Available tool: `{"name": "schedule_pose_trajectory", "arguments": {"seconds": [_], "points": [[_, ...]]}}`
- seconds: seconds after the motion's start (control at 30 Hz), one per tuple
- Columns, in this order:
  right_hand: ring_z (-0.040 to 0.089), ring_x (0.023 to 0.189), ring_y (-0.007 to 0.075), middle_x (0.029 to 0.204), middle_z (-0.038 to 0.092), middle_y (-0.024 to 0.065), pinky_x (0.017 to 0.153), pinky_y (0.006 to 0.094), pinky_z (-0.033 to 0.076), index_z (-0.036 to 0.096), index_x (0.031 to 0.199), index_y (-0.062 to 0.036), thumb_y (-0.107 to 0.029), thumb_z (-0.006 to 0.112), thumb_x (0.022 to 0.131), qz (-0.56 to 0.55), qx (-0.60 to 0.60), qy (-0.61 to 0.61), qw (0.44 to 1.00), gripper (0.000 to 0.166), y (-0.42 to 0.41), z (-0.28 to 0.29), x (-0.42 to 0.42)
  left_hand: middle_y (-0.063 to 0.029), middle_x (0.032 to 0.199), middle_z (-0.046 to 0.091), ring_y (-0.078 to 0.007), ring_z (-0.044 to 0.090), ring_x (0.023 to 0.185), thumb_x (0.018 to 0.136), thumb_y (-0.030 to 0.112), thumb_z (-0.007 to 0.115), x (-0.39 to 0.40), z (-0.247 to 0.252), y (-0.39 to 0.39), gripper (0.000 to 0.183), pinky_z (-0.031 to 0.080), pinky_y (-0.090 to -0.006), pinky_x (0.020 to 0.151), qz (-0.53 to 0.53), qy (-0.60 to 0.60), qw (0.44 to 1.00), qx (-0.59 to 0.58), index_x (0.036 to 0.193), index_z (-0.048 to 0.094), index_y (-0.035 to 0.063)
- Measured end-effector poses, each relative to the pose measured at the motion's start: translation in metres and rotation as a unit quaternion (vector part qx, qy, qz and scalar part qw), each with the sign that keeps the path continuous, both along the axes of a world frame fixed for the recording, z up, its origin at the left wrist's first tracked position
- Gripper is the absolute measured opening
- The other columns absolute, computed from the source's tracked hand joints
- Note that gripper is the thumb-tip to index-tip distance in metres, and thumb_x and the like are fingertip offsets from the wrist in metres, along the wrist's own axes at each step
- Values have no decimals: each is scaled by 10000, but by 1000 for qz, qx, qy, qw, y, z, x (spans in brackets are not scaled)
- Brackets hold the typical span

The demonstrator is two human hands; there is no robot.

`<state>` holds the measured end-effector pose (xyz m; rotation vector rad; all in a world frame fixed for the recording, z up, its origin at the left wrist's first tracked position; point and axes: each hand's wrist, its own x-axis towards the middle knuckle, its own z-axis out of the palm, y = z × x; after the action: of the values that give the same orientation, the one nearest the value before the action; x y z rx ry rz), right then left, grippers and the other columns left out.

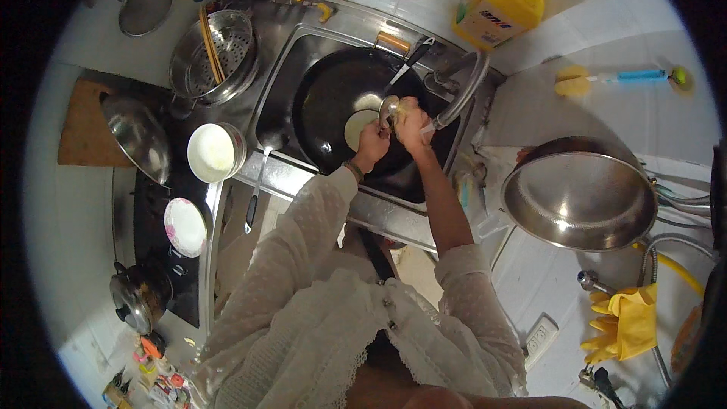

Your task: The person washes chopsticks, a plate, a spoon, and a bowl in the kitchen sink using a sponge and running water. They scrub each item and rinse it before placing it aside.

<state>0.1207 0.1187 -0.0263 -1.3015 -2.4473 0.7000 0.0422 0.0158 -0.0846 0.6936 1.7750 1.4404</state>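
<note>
Over a large black wok (324, 96) set in the sink (278, 68), my two hands meet at a small shiny metal piece, perhaps a spoon's bowl (388, 109). My left hand (373, 143) grips its lower edge. My right hand (412, 122) is closed around its other side, beside the end of the flexible faucet hose (468, 88). Something pale shows between the right fingers, too unclear to name. A black-handled utensil (410, 63) leans in the wok behind my hands. Below them, a pale round patch shows in the wok, partly hidden by my left hand.
Stacked bowls (211, 152) and a ladle (260, 187) lie left of the sink. Behind them stands a steamer pot (187, 62) with chopsticks (211, 48). A yellow jug (500, 5) stands at the back right, a steel basin (579, 199) to the right.
</note>
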Motion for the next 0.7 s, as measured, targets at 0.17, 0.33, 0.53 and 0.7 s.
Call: {"name": "schedule_pose_trajectory", "arguments": {"seconds": [0.17,0.33,0.53,0.7], "points": [[592,1027,241,1151,599,84,856,379,488,545,1180,-64,-374,554,899,-144,-427,453,769,419,34,-58,59,12,622,500,-81,430,458,922,171,518,0,80,16,111,298,-233,396,-134,-283,947,-76,908,575,77],[612,966,206,1095,614,77,818,367,514,522,1212,-44,-403,557,900,33,-646,551,527,477,17,-12,48,65,616,409,-27,284,443,991,284,444,-28,67,-5,202,215,-190,390,-212,-490,844,-55,1012,545,111],[630,905,186,1003,642,58,743,335,527,547,1168,-29,-262,596,891,-77,-540,513,662,365,36,-73,67,30,663,470,-38,327,452,982,250,464,0,80,12,151,233,-194,385,-149,-368,916,-54,969,526,113],[608,896,203,1018,626,68,786,331,492,577,1131,-45,-189,619,860,-78,-367,365,852,310,39,-65,52,31,664,472,-33,340,472,980,179,447,9,76,10,73,229,-202,393,-113,-375,918,-60,944,489,130]]}}
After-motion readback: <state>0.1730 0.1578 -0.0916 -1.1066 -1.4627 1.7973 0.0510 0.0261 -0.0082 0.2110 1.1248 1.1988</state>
